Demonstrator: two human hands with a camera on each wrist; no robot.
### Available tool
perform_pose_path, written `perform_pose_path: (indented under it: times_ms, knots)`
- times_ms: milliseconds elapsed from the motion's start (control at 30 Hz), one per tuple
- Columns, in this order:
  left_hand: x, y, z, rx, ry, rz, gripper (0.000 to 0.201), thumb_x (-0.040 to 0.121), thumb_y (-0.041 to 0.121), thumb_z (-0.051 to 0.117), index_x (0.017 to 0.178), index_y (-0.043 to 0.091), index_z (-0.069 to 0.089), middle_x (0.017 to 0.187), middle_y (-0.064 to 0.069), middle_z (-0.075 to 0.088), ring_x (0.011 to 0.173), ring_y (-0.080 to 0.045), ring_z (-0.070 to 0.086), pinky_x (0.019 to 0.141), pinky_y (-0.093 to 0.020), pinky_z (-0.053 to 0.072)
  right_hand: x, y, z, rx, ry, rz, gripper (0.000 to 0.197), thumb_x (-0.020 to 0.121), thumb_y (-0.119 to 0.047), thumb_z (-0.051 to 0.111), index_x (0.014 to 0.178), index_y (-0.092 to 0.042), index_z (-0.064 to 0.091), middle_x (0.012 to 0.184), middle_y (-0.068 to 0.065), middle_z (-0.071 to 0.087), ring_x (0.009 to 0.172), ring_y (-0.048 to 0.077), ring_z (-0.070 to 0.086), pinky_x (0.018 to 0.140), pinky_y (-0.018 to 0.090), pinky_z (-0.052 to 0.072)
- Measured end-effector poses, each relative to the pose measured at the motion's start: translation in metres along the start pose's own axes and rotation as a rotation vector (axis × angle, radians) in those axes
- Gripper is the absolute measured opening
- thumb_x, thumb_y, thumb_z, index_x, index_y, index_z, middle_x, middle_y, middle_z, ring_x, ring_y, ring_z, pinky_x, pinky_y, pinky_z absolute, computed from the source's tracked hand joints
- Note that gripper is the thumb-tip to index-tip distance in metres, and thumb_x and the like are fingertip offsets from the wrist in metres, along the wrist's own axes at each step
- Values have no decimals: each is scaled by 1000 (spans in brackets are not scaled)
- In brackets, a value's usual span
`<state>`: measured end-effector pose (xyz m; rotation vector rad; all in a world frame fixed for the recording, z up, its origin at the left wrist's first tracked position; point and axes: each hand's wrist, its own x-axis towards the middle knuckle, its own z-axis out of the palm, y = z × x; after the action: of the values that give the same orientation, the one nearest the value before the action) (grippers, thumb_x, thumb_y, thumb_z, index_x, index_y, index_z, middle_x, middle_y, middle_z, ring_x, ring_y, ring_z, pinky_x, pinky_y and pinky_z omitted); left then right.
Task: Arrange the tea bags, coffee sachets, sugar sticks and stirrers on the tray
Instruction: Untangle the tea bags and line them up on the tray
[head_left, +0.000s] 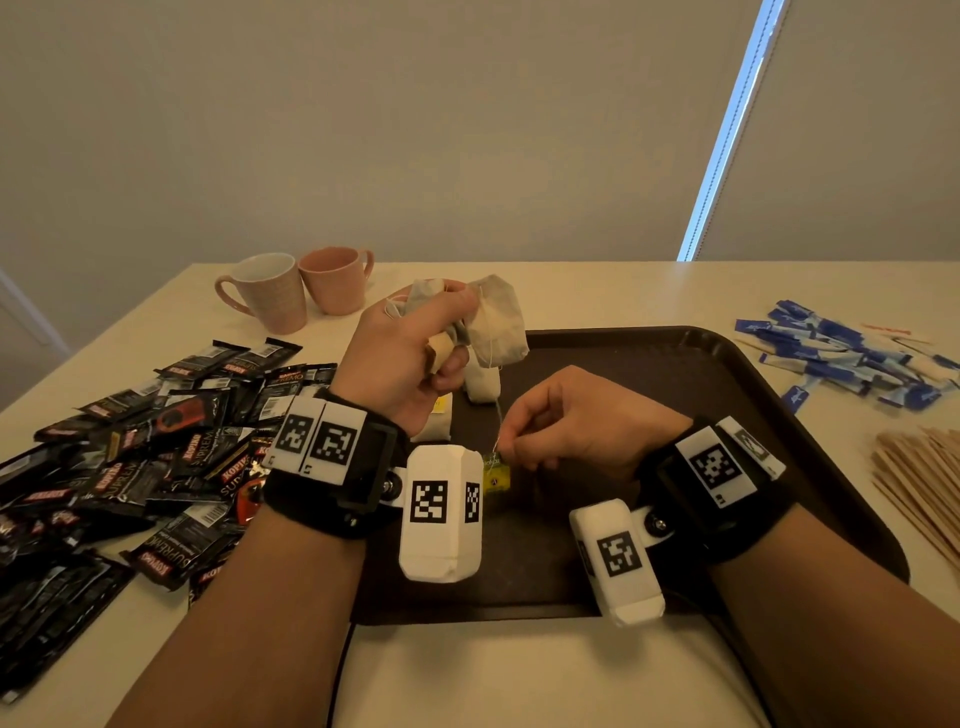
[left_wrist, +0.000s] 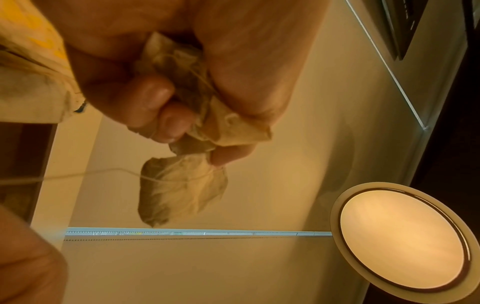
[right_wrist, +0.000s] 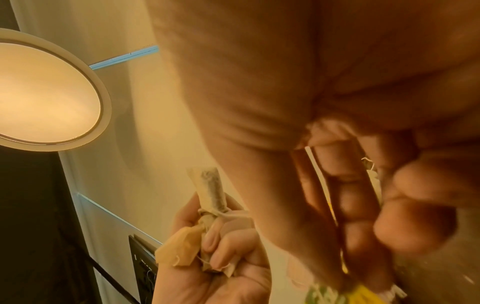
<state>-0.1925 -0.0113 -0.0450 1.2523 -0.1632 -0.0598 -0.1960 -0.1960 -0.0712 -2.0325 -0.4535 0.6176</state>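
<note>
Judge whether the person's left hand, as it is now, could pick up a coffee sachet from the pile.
Probably not yet: the left hand grips a bunch of tea bags, so its fingers are taken, though the coffee sachets lie unobstructed beside it.

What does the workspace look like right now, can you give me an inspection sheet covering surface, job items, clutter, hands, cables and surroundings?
Surface: cream table; dark tray in front.
Job's things: tea bags on tray; coffee sachets left; sugar sticks and stirrers right, off tray.
Clutter: two pink mugs.
Grippers: left hand grips bunched tea bags; right hand pinches a tea bag string.
Cables: nothing seen.
Surroundings: window blind, ceiling lamp.
</note>
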Motion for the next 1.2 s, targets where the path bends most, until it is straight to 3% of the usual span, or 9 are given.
perform_pose_path:
  times_ms: [67,200,300,433,600,667,767,967,1200]
  knots:
    - [0,-1,0,-4,3,0,13,94,12,56,81,13,57,68,-4,51,42,-9,38,39,-17,25,0,1,-1,15,84,15,6,88,-11,71,92,-12,75,75,-4,72,57,0,58,58,18,48]
    - [0,-6,-2,3,-52,-10,9,87,14,64,82,13,57,66,-3,50,41,-9,39,38,-16,27,-2,1,-5,275,321,27,13,95,-9,63,102,1,67,71,11,66,54,13,61,48,19,47]
    - [-3,-9,0,85,-78,-38,5,82,17,65,80,13,62,65,-4,51,41,-11,39,37,-16,27,-2,-3,-6,542,422,-24,10,95,-1,60,102,6,63,85,22,71,70,23,73,57,24,58]
    - [-7,-12,3,196,-68,-68,10,92,9,63,82,11,62,65,-8,51,42,-13,38,37,-18,26,-2,-7,-8,738,557,-135,5,93,2,61,95,7,63,84,17,68,69,18,71,60,24,58]
    - [-9,-14,6,285,-79,-61,13,91,7,62,80,11,64,63,-13,50,42,-17,38,38,-19,26,-3,-6,-11,711,679,-195,6,86,4,69,90,5,64,71,13,71,64,19,71,60,26,59]
    - [-10,-15,5,312,-82,-39,15,91,6,63,77,12,65,65,-15,50,44,-20,37,38,-19,26,-2,-4,-12,641,714,-196,18,85,5,71,101,1,65,70,12,72,65,21,72,62,30,60]
    - [-10,-15,5,318,-71,56,13,88,10,69,76,14,67,63,-13,51,42,-18,40,39,-19,29,-2,-2,-14,551,671,-132,25,87,3,70,112,5,64,73,14,73,65,21,72,62,33,62]
    - [-8,-10,4,227,-10,282,23,72,31,72,82,11,65,69,-13,54,43,-17,42,41,-20,32,-5,-5,-8,367,365,102,5,92,0,64,96,2,64,82,22,72,66,24,71,58,27,59]
    - [-9,-11,5,216,-51,285,14,74,27,72,79,14,67,69,-13,54,42,-15,44,40,-19,35,-1,1,-8,252,449,96,4,90,-3,67,92,-6,69,78,10,70,59,10,62,54,20,49]
